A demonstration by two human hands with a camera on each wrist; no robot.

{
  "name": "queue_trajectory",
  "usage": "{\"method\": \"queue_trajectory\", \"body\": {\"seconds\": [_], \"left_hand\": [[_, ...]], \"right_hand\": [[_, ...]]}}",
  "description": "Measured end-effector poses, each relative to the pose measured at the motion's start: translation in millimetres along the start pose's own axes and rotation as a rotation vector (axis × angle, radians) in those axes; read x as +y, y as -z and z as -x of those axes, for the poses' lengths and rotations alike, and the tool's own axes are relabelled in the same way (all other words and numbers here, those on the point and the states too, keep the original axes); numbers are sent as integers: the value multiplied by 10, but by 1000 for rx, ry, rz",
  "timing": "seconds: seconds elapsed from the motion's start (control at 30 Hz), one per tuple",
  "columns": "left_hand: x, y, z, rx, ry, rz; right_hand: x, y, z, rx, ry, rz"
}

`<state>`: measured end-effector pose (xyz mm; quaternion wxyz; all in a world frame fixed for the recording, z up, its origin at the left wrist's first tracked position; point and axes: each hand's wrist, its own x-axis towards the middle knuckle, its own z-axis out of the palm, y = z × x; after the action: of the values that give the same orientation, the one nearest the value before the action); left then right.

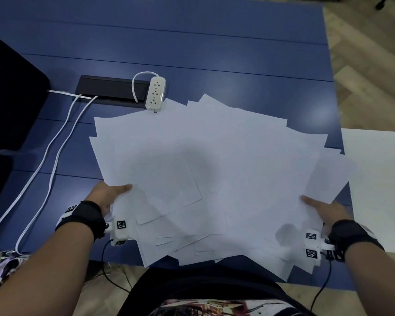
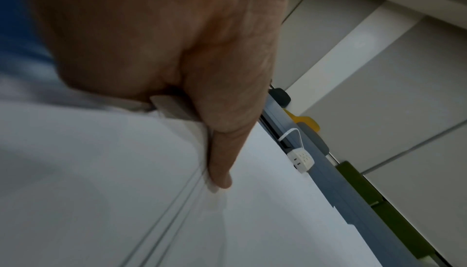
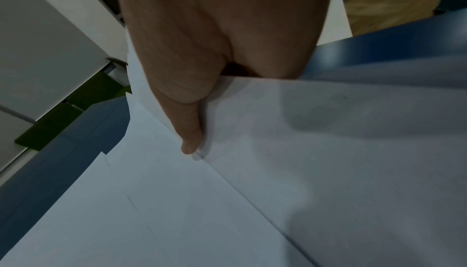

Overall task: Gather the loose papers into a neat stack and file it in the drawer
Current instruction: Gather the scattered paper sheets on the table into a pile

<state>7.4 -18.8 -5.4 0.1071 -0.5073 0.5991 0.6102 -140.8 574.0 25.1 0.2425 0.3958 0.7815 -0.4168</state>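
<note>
1. Two cables (image 1: 43, 160) at far left of the head view, white, running from a black desk slot (image 1: 111, 91) toward the lower left corner; clear of the work.
2. Left hand (image 1: 107, 197) at lower left of centre: thumb laid flat on top of the loose papers (image 1: 203, 174), fingers hidden beneath the sheets. Left wrist view confirms a pinch on the sheet edges, thumb (image 2: 222, 163) pressed onto the top sheet.
3. Papers fanned wide across the blue table (image 1: 214, 53), corners pointing in many directions, near edges overhanging the table front. Not yet squared.
4. Power strip (image 1: 156, 93) just beyond the upper left corner of the fan, apparently touching it or slightly overlapped.
5. Right hand (image 1: 322, 208) at lower right: same pinch, thumb (image 3: 189, 131) on top, fingers underneath and unseen.
6. Step in hand, as judged: gathering. Drawer not in view.
7. Next move calls for drawing both sides inward, then tapping edges flush; risk of outer sheets slipping off the right edge.
</note>
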Motion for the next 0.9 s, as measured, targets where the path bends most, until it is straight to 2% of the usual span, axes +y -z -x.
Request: {"method": "queue_trajectory", "body": {"seconds": [0.13, 0.27, 0.33, 0.4, 0.5, 0.7, 0.8, 0.9], "left_hand": [[-15, 82, 77, -41, -22, 5], [-6, 246, 229, -103, -40, 13], [-40, 319, 267, -122, -47, 4], [-88, 370, 254, -131, -41, 3], [-127, 407, 230, -138, -49, 21], [-101, 452, 219, -155, -57, -1], [-56, 364, 191, -159, -71, -57], [-43, 164, 153, -168, -70, -100]], "right_hand": [[153, 77, -250, -53, -45, -21], [549, 191, -849, -149, -141, -113], [342, 162, -469, -224, -221, -26], [197, 168, -217, -222, -257, 87], [241, 192, -247, -226, -237, 108], [578, 138, -675, -208, -157, -96], [299, 12, -207, -241, -92, -98], [286, -14, -181, -270, -82, -131]]}}
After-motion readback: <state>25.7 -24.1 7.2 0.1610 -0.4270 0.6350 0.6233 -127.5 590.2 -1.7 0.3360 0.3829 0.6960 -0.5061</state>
